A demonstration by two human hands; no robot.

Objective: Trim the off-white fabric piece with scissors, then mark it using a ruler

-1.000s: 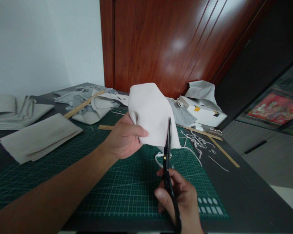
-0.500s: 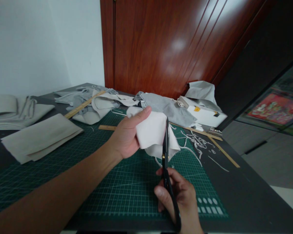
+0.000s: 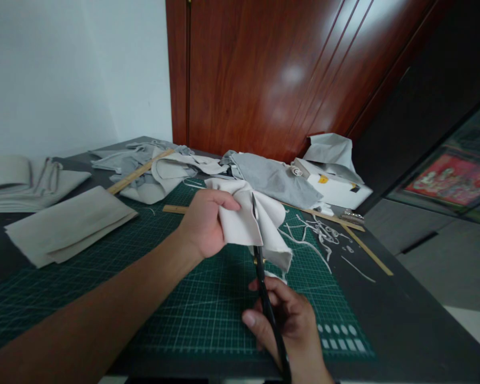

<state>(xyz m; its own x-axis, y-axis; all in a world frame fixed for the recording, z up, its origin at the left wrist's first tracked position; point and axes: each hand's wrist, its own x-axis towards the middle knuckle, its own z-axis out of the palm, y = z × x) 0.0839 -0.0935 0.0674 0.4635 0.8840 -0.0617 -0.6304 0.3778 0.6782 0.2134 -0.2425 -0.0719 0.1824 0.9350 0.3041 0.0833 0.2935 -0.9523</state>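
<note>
My left hand [image 3: 205,223] grips a piece of white fabric [image 3: 260,224] and holds it just above the green cutting mat [image 3: 104,288]. Black scissors [image 3: 264,288] are in my right hand [image 3: 288,330], below the fabric, blades pointing up and away from me into the cloth. The fabric is crumpled and folds over around the blades, so the blade tips are partly hidden. A thin white strip hangs from the fabric's lower edge near my right hand.
White fabric trimmings [image 3: 324,234] lie on the mat's right side. Wooden rulers [image 3: 138,172] [image 3: 368,250], grey cloth heaps [image 3: 272,178], folded beige fabric [image 3: 68,224] and a white box [image 3: 336,186] sit behind and left. The table edge drops off at right.
My left hand lowered the fabric from upright to a crumpled bundle near the mat. The scissors tilted slightly left and moved further into the cloth.
</note>
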